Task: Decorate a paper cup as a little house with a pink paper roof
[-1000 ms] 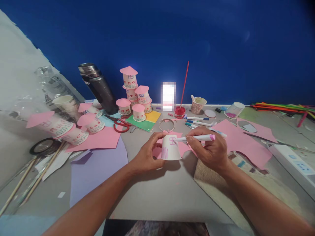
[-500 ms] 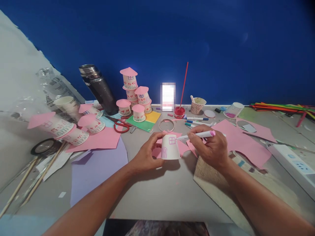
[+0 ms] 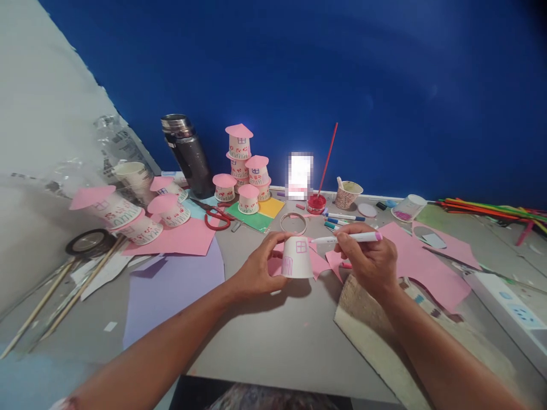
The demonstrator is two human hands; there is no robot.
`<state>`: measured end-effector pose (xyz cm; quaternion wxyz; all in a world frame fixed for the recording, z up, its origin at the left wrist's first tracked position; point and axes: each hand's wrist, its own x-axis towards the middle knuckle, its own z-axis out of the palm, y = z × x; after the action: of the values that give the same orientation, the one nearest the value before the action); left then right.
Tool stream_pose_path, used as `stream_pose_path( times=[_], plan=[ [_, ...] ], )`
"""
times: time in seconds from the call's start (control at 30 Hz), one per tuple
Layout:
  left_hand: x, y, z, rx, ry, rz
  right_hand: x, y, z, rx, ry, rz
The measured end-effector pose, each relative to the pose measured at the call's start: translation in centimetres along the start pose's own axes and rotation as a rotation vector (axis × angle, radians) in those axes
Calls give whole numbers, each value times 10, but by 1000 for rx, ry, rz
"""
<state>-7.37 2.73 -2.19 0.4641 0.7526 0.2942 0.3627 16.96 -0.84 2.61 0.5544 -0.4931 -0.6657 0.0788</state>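
Observation:
My left hand (image 3: 260,267) is closed around the left side of a white paper cup (image 3: 304,263), held upside down above the table. A pink window and a pink striped door shape are drawn on the cup. In my right hand (image 3: 374,256) is a white marker (image 3: 348,238) with a pink end, its tip pointing left, slightly apart from the cup beside the window. Pink paper scraps (image 3: 318,265) lie behind the cup. A tape ring (image 3: 293,224) lies beyond it. Several more markers (image 3: 345,217) rest behind my right hand.
Decorated cup towers (image 3: 240,142) with pink cone roofs stand at the back, near a dark flask (image 3: 190,159). Red-handled scissors (image 3: 217,219) lie left. A red paint jar (image 3: 317,204) holds a stick. A cloth (image 3: 363,319) and power strip (image 3: 513,307) are right.
The marker tip has moved from the window's edge to a little right of it, off the cup. The camera view has shifted slightly; my left hand keeps its hold on the cup.

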Motion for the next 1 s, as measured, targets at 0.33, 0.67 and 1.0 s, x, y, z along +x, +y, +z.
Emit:
stream_pose_path(
  times=[0.33, 0.67, 1.0],
  plan=[
    [-3, 5, 0, -20, -23, -19, -5, -14, -4, -21, -21, -165],
    [-5, 7, 0, -29, -32, -51, -5, -15, -1, -52, -19, -197],
    [-5, 7, 0, -31, -47, -33, -4, -14, -3, -71, -36, -192]
  ],
)
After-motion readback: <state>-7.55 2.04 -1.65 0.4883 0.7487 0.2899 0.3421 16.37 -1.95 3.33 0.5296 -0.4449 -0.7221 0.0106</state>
